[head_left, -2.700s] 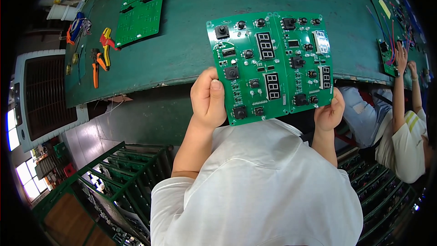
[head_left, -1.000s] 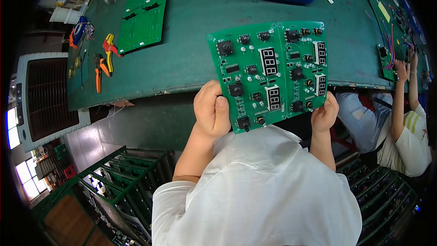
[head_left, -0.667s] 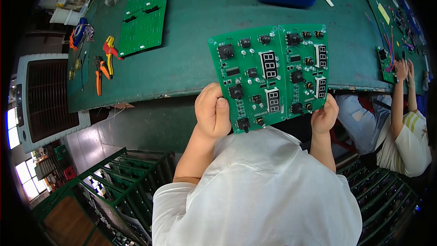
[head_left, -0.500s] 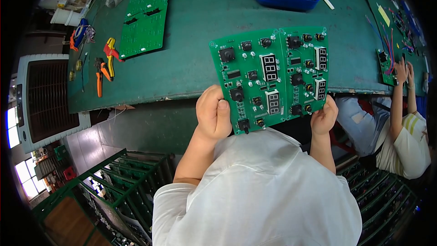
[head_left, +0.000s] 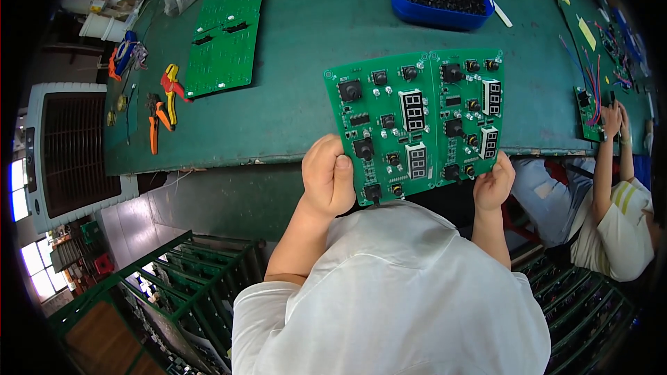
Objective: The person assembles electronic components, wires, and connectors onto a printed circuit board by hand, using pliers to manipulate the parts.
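Observation:
A green circuit board panel [head_left: 382, 149] is held up in front of me, tilted, with its component side in view. It carries black knobs, small buttons and white-framed digit displays, and a seam divides it into two halves. My left hand [head_left: 329, 176] grips its lower left edge, thumb on the near face and the other fingers folded behind. At the lower right edge my right hand [head_left: 495, 182] is closed on the same panel, its fingertips partly hidden. Another green panel [head_left: 226, 62] lies on the green table [head_left: 313, 48] to the left.
Beyond the panel stands a blue bin [head_left: 438, 19] of small black parts. Orange-handled pliers [head_left: 156, 121] and red-and-yellow pliers [head_left: 171, 87] lie at the left. A co-worker's hands [head_left: 613, 121] touch a wired board at the right. Green racks [head_left: 201, 271] stand below the table's edge.
The panel and both hands keep the same hold. The view has shifted slightly, so the table and its things sit a little lower in the picture.

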The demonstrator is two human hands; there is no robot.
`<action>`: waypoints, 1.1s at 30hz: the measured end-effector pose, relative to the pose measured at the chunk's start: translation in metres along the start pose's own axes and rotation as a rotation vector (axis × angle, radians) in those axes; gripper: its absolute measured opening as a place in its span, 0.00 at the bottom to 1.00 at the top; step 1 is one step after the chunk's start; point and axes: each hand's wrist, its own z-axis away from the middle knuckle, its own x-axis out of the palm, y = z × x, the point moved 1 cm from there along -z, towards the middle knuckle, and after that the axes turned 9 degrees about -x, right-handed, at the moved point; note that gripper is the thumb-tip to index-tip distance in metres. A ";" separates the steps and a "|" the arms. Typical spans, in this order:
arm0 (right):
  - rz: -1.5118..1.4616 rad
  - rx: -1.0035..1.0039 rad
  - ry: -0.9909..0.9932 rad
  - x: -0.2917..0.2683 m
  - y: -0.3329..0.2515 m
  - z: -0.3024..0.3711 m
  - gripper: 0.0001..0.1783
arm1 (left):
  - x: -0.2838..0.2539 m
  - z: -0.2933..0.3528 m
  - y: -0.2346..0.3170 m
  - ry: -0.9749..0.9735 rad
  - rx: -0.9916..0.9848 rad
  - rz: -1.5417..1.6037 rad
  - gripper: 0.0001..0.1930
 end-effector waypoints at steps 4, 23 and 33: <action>0.013 -0.014 -0.081 -0.007 0.003 -0.001 0.14 | 0.001 -0.002 -0.002 -0.006 -0.018 -0.018 0.11; 0.081 -0.034 -0.019 -0.004 0.006 -0.012 0.11 | 0.010 -0.010 -0.007 -0.029 -0.064 -0.048 0.13; 0.074 -0.034 -0.010 -0.008 0.012 -0.013 0.11 | 0.013 -0.013 -0.006 -0.032 -0.066 -0.056 0.12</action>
